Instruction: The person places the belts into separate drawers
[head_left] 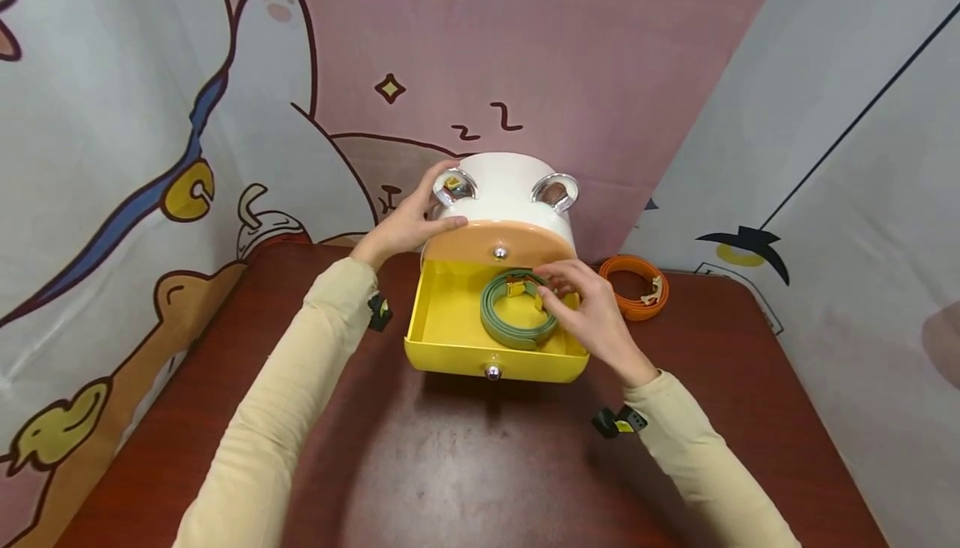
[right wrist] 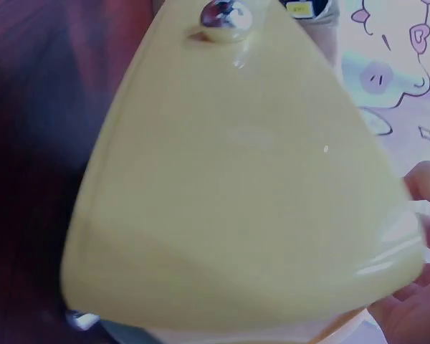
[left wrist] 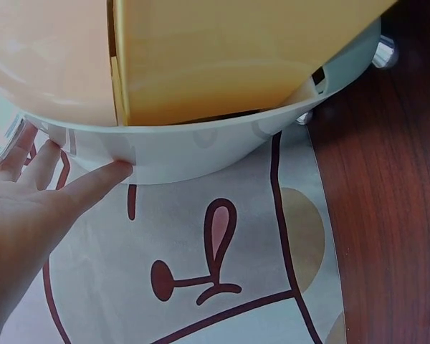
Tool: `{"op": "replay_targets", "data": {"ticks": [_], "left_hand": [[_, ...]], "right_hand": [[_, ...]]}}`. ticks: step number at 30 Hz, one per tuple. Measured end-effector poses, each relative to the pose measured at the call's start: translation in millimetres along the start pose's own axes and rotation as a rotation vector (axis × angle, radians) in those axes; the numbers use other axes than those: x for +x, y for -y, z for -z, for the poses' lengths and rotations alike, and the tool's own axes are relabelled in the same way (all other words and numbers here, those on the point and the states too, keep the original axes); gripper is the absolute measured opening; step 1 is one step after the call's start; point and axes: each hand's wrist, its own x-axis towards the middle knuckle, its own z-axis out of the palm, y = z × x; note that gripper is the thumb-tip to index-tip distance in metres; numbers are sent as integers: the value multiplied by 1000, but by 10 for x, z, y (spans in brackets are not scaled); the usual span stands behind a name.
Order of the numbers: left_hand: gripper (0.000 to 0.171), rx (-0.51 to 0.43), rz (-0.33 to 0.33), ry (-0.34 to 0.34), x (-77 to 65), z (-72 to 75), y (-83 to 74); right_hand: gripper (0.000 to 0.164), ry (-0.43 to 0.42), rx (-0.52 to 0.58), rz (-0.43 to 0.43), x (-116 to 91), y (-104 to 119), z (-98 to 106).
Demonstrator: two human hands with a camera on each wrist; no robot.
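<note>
A small white cabinet (head_left: 502,186) with an orange upper drawer (head_left: 480,240) stands at the back of the table. Its yellow lower drawer (head_left: 450,315) is pulled out, and a coiled green belt (head_left: 498,323) with a gold buckle lies inside on the right. My left hand (head_left: 408,219) rests against the cabinet's left side by a chrome ear, its fingers extended along the white wall (left wrist: 179,154). Over the drawer's right side is my right hand (head_left: 588,306), fingers loosely bent, fingertips right at the belt's edge. The right wrist view shows the yellow drawer front (right wrist: 244,179) and part of that hand.
A coiled orange belt (head_left: 637,308) lies on the dark red-brown table (head_left: 450,465), right of the cabinet. Cloth printed with cartoons (head_left: 540,48) hangs behind and at both sides. Chrome knobs (head_left: 492,372) stick out from the drawer fronts.
</note>
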Motion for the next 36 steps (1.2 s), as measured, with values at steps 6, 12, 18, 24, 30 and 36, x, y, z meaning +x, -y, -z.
{"op": "replay_targets", "data": {"ticks": [6, 12, 18, 24, 30, 36], "left_hand": [[77, 12, 8, 6, -54, -8, -113], [77, 14, 8, 5, -66, 2, -138], [77, 11, 11, 6, -74, -4, -131], [78, 2, 8, 9, -76, 1, -127], [78, -6, 8, 9, -79, 7, -126], [78, -7, 9, 7, -78, 7, -123]], "right_hand": [[23, 41, -2, 39, -4, 2, -8], [22, 96, -3, 61, -1, 94, -34], [21, 158, -15, 82, -36, 169, -65], [20, 210, -6, 98, -64, 268, -81], [20, 280, 23, 111, -94, 340, -95], [19, 346, 54, 88, -149, 385, -123]]}}
